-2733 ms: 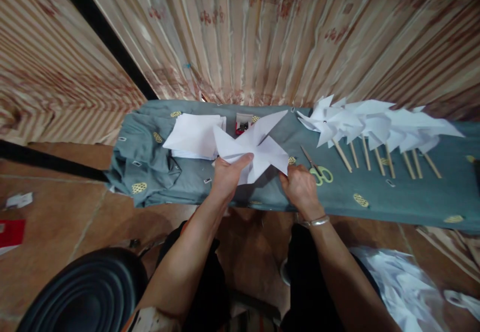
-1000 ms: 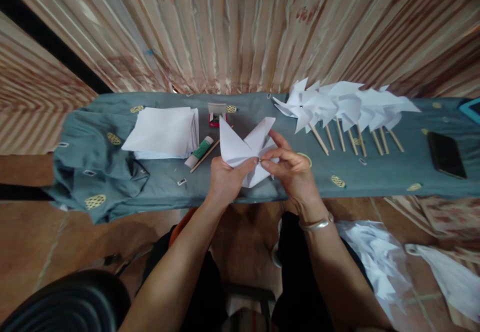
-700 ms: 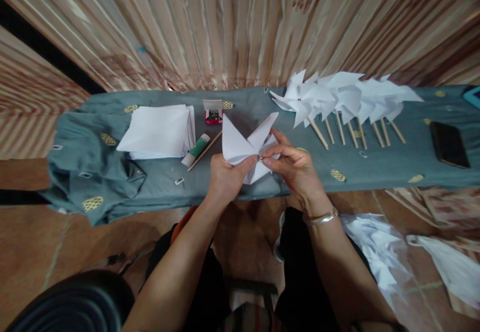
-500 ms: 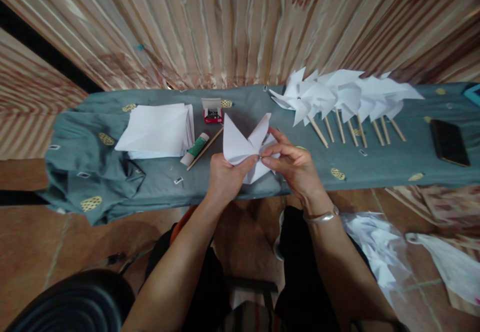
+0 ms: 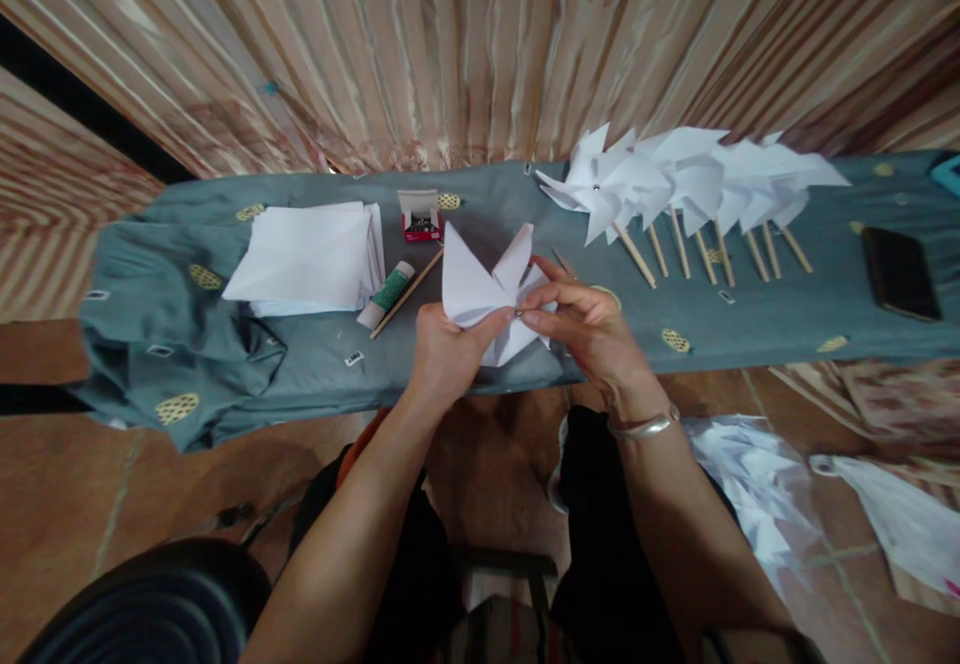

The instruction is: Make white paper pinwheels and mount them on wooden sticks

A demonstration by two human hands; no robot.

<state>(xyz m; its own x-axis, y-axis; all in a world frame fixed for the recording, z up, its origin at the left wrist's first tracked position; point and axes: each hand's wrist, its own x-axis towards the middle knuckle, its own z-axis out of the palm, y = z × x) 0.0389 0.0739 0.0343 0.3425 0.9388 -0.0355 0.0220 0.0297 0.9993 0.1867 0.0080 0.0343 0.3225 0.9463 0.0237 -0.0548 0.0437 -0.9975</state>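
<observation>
Over the front half of the table I hold a white paper pinwheel [image 5: 477, 279] with its corners folded in. My left hand [image 5: 450, 349] is closed on its lower left side, the thumb pressed at the centre. At that same centre, the fingertips of my right hand [image 5: 589, 329] pinch a small metallic pin, mostly covered by the fingers. A thin pointed piece shows just above the right fingers; I cannot tell what it belongs to. Left of the pinwheel lie a wooden stick [image 5: 407, 294] and a green-and-white glue stick [image 5: 387, 294], below an open red box [image 5: 420, 219] of small pins.
A stack of white paper [image 5: 304, 256] lies on the left of the cloth-covered table [image 5: 480, 184]. Several pinwheels on sticks [image 5: 682, 179] overlap at the back right, with a dark phone [image 5: 900, 272] farther right. On the floor is a clear bag of folded white paper [image 5: 754, 489].
The view has shifted slightly. Both hands stay on the pinwheel, with the right fingers still pinching at its centre; a thin pointed piece now shows above them.
</observation>
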